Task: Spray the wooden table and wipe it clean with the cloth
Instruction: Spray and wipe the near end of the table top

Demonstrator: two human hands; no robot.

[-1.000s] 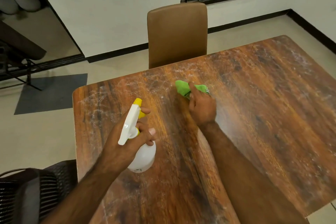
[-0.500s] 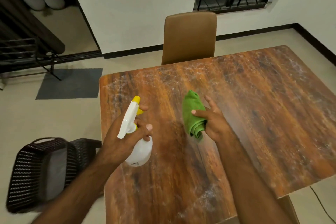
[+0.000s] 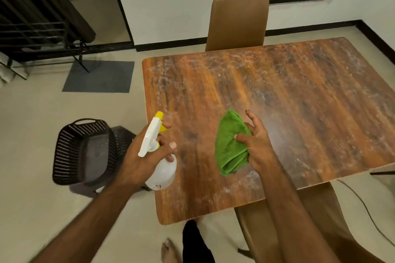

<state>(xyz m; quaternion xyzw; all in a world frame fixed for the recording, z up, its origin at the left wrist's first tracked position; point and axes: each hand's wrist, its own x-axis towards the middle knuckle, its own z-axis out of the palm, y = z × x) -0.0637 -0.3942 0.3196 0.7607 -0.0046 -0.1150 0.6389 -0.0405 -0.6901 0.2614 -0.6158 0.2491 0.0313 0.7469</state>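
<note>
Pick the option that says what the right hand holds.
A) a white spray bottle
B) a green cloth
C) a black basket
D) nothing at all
B: the right hand grips the bunched green cloth above the wooden table, while the left hand holds the spray bottle.
</note>
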